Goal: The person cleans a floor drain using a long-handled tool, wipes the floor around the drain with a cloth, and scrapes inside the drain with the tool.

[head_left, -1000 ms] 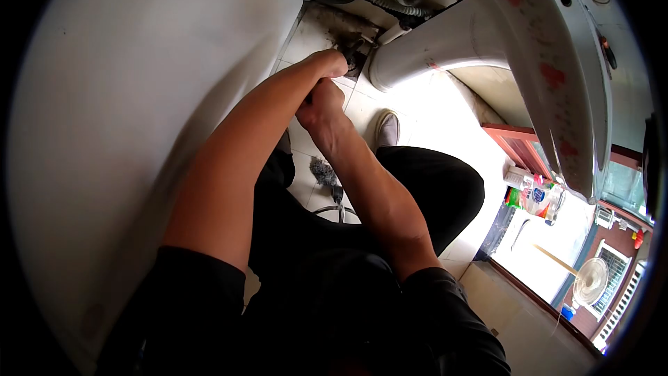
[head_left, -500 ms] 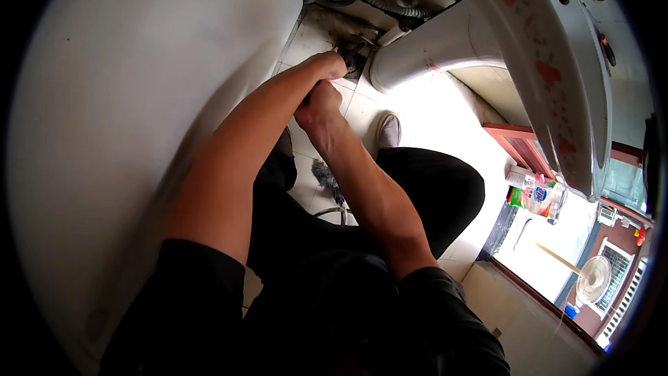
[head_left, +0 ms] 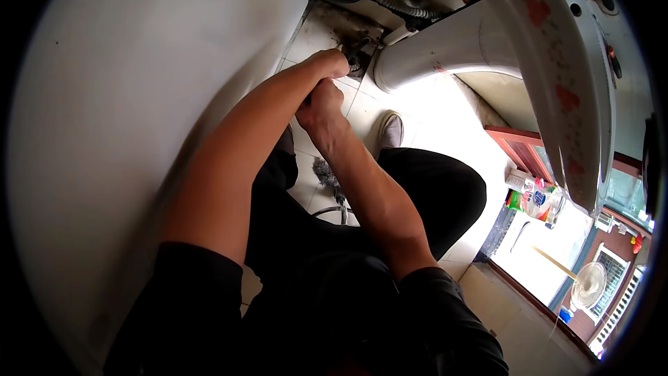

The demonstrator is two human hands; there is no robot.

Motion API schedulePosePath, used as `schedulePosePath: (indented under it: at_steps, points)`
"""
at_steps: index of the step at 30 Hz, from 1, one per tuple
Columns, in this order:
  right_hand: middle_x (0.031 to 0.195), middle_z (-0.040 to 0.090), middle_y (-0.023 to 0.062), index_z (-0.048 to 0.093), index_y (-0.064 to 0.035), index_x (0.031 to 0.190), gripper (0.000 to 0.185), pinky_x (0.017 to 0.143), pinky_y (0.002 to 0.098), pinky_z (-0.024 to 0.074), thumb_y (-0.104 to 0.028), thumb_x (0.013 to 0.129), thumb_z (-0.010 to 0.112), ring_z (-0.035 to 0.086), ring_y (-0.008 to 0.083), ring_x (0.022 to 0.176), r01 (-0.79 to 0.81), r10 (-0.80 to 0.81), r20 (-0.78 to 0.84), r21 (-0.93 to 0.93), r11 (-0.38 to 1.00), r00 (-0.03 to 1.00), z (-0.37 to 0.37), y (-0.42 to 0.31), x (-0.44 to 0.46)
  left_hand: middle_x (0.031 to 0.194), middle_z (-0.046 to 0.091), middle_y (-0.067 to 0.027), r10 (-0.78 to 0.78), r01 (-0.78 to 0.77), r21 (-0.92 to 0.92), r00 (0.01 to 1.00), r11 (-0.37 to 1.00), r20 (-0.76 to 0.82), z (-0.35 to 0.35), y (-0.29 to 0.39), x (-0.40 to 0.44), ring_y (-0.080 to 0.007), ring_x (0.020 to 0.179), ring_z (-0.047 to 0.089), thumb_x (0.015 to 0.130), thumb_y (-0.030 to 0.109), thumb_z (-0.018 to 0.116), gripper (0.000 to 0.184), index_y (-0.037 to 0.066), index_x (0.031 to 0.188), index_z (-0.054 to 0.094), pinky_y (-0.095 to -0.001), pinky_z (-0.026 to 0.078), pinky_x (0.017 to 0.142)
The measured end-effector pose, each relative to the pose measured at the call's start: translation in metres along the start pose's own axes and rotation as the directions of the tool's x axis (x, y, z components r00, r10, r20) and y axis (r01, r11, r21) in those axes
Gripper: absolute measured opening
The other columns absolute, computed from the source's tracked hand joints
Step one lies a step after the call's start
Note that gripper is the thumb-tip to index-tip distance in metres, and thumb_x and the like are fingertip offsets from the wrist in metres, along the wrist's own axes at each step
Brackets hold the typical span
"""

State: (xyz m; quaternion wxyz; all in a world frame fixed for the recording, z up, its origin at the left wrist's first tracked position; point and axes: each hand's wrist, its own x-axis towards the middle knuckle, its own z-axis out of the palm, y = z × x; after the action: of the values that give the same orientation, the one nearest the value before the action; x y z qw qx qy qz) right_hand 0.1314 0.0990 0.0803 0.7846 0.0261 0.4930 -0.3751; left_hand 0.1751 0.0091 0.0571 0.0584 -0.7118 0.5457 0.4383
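My left hand [head_left: 330, 64] is closed in front of a dark, dirty opening [head_left: 358, 63] in the tiled floor. Something dark shows just past its knuckles, too shadowed to name. Right below it, my right hand [head_left: 324, 100] is also closed, its knuckles near the heel of the left. A bit of dark shows at the edge of the right hand, but what the fingers wrap is hidden. The stained floor corner [head_left: 327, 24] lies beyond both hands. Beside the opening rises the white sink pedestal [head_left: 438, 52].
A white wall or panel [head_left: 153, 83] runs close along my left. Overhead on the right hangs the flower-patterned sink [head_left: 557, 63]. A ribbed hose [head_left: 396, 1] lies behind the pedestal. Between my feet is a grey bristly brush [head_left: 324, 173]. Packets [head_left: 536, 197] stand by the window.
The view has shifted slightly, so the sink sits a little further right. Both hands stay closed in nearly the same place by the floor opening.
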Motion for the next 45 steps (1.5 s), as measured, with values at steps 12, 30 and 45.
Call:
schedulePosePath:
  at_steps: [12,30,45]
  points:
    - [0.093,0.060,0.0075,0.053,-0.0054,0.104,0.024,0.061,0.0353,0.0506,-0.025,0.098,0.041,0.059,0.0190,0.076,-0.016,0.016,0.001,-0.016,1.000,1.000,-0.008,0.005,0.002,0.107,0.066,-0.0226,-0.110,0.116,-0.117,0.992,0.986,0.056,-0.004,0.005,-0.001,-0.0339,0.099,0.065,0.069,0.002,0.055,0.035,0.002,0.101,0.070,-0.0398,0.051,0.082]
    - [0.079,0.054,0.0038,0.049,-0.0091,0.095,0.021,0.045,0.0293,0.0368,-0.024,0.099,0.036,0.047,0.0141,0.055,-0.043,0.044,0.019,-0.046,0.998,0.999,-0.035,-0.031,-0.029,0.107,0.066,-0.0235,0.050,-0.051,0.130,0.999,0.990,0.009,0.027,0.025,0.006,-0.0333,0.103,0.065,0.078,0.011,0.055,0.030,0.000,0.102,0.069,-0.0396,0.051,0.084]
    - [0.079,0.054,0.0066,0.042,-0.0095,0.117,0.027,0.048,0.0329,0.0383,-0.030,0.099,0.044,0.045,0.0182,0.053,-0.183,0.143,-0.139,-0.341,0.922,0.980,-0.195,-0.107,-0.071,0.056,0.048,-0.0090,-0.063,0.266,-0.964,0.962,0.008,0.265,0.188,0.095,0.015,-0.0210,0.044,0.048,0.092,0.017,0.044,0.023,0.003,0.074,0.048,-0.0370,0.040,0.038]
